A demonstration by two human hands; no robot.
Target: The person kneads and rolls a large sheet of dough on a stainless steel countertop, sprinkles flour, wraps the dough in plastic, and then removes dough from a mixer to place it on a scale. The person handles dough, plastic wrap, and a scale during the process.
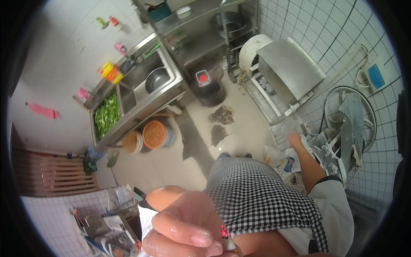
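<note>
Close to the camera, my left hand [184, 221] is dusted with white powder and its fingers are curled. At its fingertips is what appears to be a cigarette [230, 244] with a glowing red tip; part of it is cut off by the lower edge. My right hand [293, 140] hangs low at the end of the lowered arm, blurred, beside a powder-coated machine [332, 151] with a large wheel. Whether it touches anything cannot be made out. A black-and-white checked apron [257, 192] covers my front.
Leafy greens [107, 114] fill one bowl of the steel sink [151, 93]; a metal basin [158, 79] sits in the other. Below stand an orange-topped bucket [154, 134] and a white bucket [136, 141]. A dark jug [212, 94], floor stains [223, 115] and a metal-covered machine [290, 69] lie ahead.
</note>
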